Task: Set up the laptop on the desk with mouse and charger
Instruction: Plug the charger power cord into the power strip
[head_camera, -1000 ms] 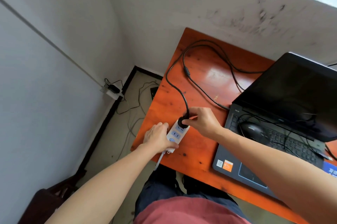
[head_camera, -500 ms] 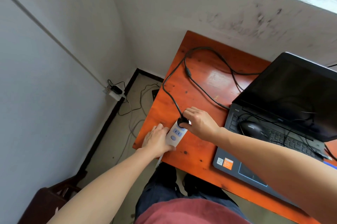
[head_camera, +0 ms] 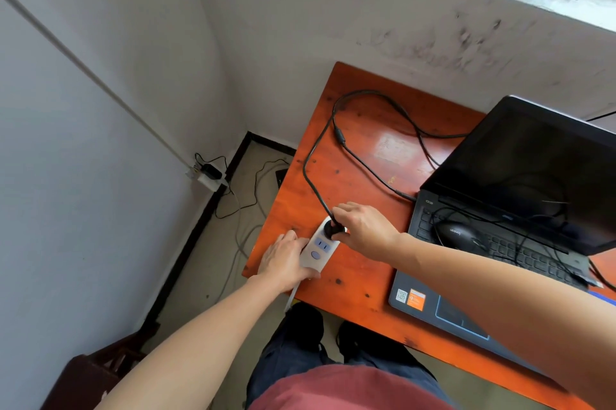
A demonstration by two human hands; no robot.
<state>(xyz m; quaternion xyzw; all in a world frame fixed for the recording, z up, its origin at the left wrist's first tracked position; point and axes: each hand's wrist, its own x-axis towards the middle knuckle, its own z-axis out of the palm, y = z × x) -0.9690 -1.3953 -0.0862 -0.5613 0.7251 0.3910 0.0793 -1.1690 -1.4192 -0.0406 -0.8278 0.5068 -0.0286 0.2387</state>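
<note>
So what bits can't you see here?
Head view only:
- Prongs of the plug: hidden by its body and the right hand.
- Near end of the power strip: under the left hand.
- Right side of the laptop: cut off by the picture edge.
- Writing on the orange sticker: too small.

laptop: black, lid open, screen dark, right side of counter
mouse: black, wired, on laptop keyboard
charger cable: black, loops over counter into laptop's left side
charger plug: on white power strip, far socket
</note>
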